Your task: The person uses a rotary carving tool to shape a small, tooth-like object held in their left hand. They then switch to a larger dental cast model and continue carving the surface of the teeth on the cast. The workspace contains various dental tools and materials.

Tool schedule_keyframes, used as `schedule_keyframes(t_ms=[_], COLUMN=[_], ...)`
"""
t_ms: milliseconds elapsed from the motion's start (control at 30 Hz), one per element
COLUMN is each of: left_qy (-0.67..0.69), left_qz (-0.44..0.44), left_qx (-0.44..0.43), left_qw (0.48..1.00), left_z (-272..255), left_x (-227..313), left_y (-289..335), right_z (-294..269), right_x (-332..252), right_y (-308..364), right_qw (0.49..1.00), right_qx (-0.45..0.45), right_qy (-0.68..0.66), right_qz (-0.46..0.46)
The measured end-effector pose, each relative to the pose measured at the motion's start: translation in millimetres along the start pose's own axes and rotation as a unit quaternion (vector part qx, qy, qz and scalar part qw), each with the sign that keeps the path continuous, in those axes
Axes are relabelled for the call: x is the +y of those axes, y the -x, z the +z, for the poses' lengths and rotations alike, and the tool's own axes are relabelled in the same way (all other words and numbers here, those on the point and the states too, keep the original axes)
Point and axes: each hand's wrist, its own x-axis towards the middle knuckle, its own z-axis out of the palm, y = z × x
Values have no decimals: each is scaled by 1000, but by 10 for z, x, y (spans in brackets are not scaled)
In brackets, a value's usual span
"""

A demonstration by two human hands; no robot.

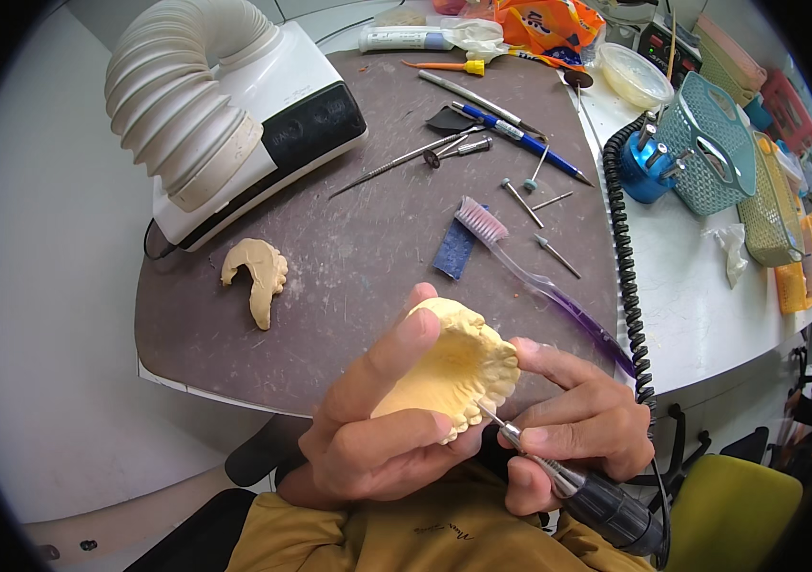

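A pale yellow plaster dental cast [468,357] is held up above my lap, just off the table's front edge. The fingers of my left hand [382,410] are closed round its left side and underside. In my right hand [582,410] is a rotary handpiece [568,481], gripped like a pen, its thin bur [489,413] at the row of teeth on the cast's near right side. Whether the bur touches the plaster I cannot tell. My right index fingertip rests against the cast's right edge. On the table at left lies a smaller beige cast piece [261,276] with teeth.
A white extractor box [306,62] with a ribbed hose [182,105] stands at the back left. A purple toothbrush [544,286], a blue pen [525,141] and several burs lie at right. Beyond them are a coiled black cord [618,219], a blue bur holder [649,172] and baskets [716,133].
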Motion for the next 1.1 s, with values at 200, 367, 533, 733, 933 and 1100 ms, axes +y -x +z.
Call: schedule_keyframes(t_ms=[200,367,533,733,933,1100], left_qy=[0,-6,-7,-22,-78,-74], left_qz=[14,10,13,9,-31,-30], left_qx=[2,2,1,2,-34,-29], left_qw=[1000,1000,1000,1000,996,996], left_z=[-5,-1,-2,3,-31,-14], left_x=[-19,4,6,8,35,17], left_y=[11,16,19,25,61,71], right_z=[7,16,22,16,9,13], right_x=[3,21,0,5,14,48], right_y=[-9,-14,-13,-8,7,11], right_qw=[1000,1000,1000,1000,1000,999], right_qx=[-2,-3,7,-2,5,7], right_qy=[3,10,15,12,-1,4], right_qz=[1,-16,-5,-7,-16,-37])
